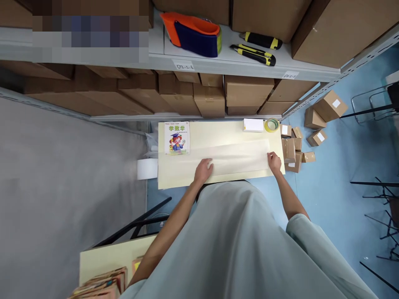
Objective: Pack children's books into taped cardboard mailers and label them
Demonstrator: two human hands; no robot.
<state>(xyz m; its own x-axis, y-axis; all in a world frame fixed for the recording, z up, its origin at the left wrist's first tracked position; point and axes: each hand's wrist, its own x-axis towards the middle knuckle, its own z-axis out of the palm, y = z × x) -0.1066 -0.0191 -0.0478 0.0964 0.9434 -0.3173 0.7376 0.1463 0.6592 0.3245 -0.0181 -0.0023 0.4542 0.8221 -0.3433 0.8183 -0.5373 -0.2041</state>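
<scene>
A long, pale, see-through sheet of plastic wrap (237, 160) lies across the cream tabletop (215, 131). My right hand (274, 163) pinches its right end. Near the sheet's left part, my left hand (204, 170) rests with the fingers slightly curled and the thumb apart. A children's book (177, 139) with a cartoon figure in a graduation cap lies flat at the table's back left. Along the back right edge are a small white box (253, 125) and a roll of tape (272, 125). A white roll (147, 169) is beside the table's left end.
Above the table, a grey shelf (199, 68) holds an orange and blue tape dispenser (195, 37), two utility knives (255, 54) and cardboard boxes (264, 16). Several small cartons (289, 149) are piled at the right. Stacked books (102, 284) stand on a lower-left table (102, 259).
</scene>
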